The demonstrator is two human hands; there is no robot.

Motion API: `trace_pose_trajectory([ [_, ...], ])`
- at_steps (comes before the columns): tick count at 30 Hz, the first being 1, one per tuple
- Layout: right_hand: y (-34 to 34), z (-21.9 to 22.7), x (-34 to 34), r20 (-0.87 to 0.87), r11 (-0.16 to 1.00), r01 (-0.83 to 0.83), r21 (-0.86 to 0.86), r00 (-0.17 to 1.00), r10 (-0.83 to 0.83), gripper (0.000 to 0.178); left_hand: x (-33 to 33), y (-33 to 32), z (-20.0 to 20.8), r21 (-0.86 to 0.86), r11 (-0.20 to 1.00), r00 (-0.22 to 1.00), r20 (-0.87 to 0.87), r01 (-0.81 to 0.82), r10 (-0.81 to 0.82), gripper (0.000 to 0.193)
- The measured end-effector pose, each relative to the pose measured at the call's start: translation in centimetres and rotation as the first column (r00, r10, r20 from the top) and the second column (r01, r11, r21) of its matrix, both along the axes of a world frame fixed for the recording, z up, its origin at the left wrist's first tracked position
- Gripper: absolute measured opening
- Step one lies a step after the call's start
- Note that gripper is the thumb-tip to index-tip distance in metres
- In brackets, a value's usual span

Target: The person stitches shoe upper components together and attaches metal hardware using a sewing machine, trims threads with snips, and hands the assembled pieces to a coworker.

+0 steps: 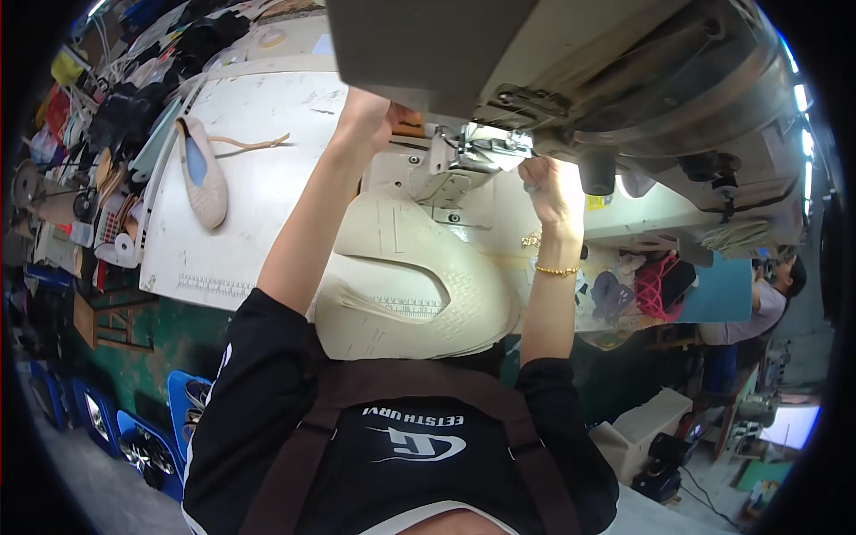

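Note:
At the grey sewing machine (446, 53), my left hand (367, 120) reaches in on the left of the needle area. The machine head covers its fingertips, and an orange-brown piece (409, 125) shows beside it. My right hand (551, 189) is on the other side of the metal presser parts (490, 147), its fingers curled together; whatever they pinch is too small to name. Between my forearms, against my body, lies a stack of cream shoe uppers (481, 294), flat and curved, with a woven pattern at the toe.
A beige shoe (207, 183) with a blue insole and loose strap lies on the white table (267, 214) at left. Cluttered materials (134, 116) crowd the far left. At right are pink straps (658, 285) and a blue board (718, 290). Another person (767, 303) sits beyond.

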State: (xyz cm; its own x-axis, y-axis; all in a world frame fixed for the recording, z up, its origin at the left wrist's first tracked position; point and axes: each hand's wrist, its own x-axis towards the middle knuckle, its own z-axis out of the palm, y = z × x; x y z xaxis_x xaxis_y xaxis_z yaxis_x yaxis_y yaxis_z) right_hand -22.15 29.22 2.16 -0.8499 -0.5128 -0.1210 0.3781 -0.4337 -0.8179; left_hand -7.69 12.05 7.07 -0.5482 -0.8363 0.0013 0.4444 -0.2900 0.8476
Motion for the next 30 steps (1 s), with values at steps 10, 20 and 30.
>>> trace_pose_trajectory([
  [10, 4.1, -5.1, 11.3, -0.762, 0.752, 0.208, 0.625, 0.370, 0.531, 0.023, 14.0, -8.3, -12.0, -0.020, 0.970, 0.881, 0.415, -0.241, 0.228, 0.030],
  [20, 4.4, -7.3, 11.8, -0.844, 0.756, 0.425, 0.497, 0.035, 0.535, 0.044, 12.1, 5.2, -8.0, -0.807, 0.366, 0.611, 0.590, 0.463, 0.527, 0.062],
  [30, 5.1, -4.6, 10.4, -0.791, 0.724, 0.384, 0.572, 0.025, 0.611, 0.029, 11.7, 5.9, -6.9, -0.734, 0.477, 0.739, 0.635, 0.484, 0.227, 0.032],
])
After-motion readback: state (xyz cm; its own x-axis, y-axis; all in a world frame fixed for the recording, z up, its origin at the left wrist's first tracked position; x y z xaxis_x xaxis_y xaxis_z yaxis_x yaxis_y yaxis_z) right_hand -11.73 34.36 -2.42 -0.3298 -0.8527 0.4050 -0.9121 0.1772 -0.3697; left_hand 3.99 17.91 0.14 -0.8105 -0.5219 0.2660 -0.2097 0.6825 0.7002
